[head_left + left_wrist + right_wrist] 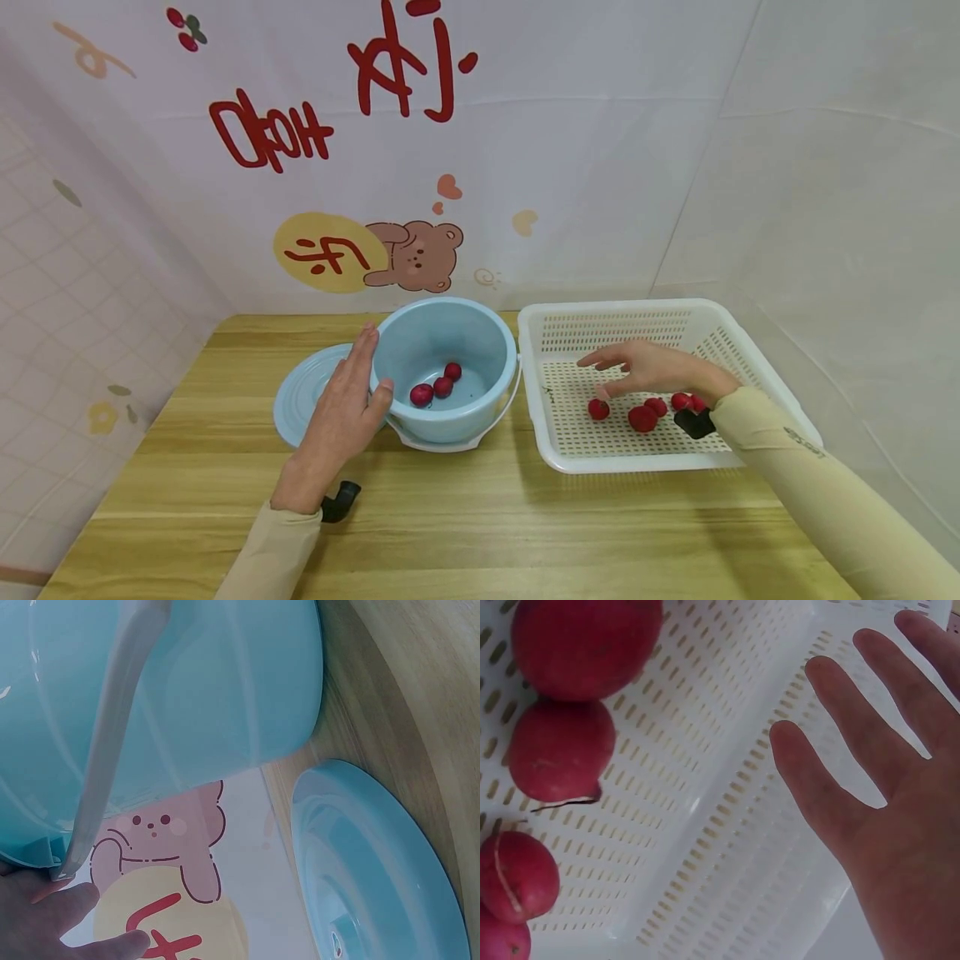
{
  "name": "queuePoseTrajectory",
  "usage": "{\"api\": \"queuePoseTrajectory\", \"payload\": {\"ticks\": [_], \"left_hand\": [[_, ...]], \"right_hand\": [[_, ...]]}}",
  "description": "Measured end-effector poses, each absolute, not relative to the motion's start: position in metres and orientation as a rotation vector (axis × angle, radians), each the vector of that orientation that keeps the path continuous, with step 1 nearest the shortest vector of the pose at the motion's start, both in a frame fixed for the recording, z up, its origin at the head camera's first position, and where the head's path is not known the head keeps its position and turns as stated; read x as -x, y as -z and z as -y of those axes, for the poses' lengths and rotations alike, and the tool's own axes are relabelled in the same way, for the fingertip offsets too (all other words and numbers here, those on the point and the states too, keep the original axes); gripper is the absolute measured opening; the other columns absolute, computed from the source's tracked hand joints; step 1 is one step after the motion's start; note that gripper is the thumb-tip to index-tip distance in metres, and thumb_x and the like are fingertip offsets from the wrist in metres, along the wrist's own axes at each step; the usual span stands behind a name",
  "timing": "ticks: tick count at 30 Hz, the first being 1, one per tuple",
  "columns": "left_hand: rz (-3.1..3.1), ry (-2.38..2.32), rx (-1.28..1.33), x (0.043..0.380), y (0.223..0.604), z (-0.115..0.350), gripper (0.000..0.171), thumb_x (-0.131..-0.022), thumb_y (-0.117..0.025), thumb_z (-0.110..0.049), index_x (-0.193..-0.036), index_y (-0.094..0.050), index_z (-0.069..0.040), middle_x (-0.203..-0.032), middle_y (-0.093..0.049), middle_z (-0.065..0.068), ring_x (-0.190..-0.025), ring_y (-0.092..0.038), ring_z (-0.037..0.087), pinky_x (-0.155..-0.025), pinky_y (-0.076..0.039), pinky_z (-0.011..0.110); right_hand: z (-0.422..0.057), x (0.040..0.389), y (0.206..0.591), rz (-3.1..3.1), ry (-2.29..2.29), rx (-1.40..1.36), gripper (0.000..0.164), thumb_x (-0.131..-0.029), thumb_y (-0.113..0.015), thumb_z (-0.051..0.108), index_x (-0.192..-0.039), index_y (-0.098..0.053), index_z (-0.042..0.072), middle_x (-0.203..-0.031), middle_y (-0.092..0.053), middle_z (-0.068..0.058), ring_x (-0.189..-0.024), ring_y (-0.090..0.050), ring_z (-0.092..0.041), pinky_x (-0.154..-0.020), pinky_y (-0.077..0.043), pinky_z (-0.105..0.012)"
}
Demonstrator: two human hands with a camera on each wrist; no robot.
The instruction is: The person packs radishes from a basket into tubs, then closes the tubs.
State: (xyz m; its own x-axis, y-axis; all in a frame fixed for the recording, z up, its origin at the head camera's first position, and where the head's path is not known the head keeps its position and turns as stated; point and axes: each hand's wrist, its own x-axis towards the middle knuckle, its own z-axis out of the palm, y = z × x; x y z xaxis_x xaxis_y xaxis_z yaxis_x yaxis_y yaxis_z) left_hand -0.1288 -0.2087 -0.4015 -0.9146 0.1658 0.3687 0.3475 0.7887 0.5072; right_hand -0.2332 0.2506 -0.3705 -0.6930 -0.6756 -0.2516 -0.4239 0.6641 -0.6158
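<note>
A light blue bucket point(442, 425) with a white handle point(112, 742) stands on the table, with 3 red radishes point(422, 394) on its floor. My left hand point(347, 408) is at the bucket's left side, its fingers extended near the rim; whether it touches cannot be told. To the right, a white perforated basket point(558, 457) holds several red radishes point(642, 418). Over the basket hovers my right hand point(645, 367), fingers spread and holding nothing. In the right wrist view, radishes point(562, 750) lie apart from the fingers point(810, 772).
A round blue lid point(296, 400) lies on the wooden table point(450, 533) left of the bucket, partly behind the left hand. Behind the table hangs a white printed backdrop point(600, 150) with a bear and red characters. The bucket and basket stand close together.
</note>
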Motion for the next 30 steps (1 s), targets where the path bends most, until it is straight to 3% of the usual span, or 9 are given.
{"api": "queuePoseTrajectory", "payload": {"ticks": [10, 30], "left_hand": [[2.671, 0.84, 0.394, 0.129, 0.403, 0.209, 0.071, -0.105, -0.047, -0.031, -0.164, -0.022, -0.002, -0.171, -0.02, 0.014, -0.155, -0.024, 0.036, -0.118, -0.024, 0.068], [2.669, 0.837, 0.389, 0.128, 0.402, 0.209, 0.071, -0.104, -0.048, -0.03, -0.164, -0.022, -0.003, -0.171, -0.021, 0.013, -0.156, -0.023, 0.035, -0.118, -0.024, 0.069]], "right_hand": [[-0.25, 0.239, 0.392, -2.383, 0.637, 0.805, 0.048, -0.092, -0.077, 0.031, -0.137, -0.068, 0.015, -0.139, -0.065, -0.005, -0.129, -0.059, -0.035, -0.104, -0.049, -0.056], [-0.245, 0.238, 0.401, -2.271, 0.639, 0.82, 0.038, -0.093, -0.075, 0.013, -0.13, -0.07, 0.009, -0.123, -0.072, -0.005, -0.114, -0.067, -0.023, -0.096, -0.052, -0.038]]}}
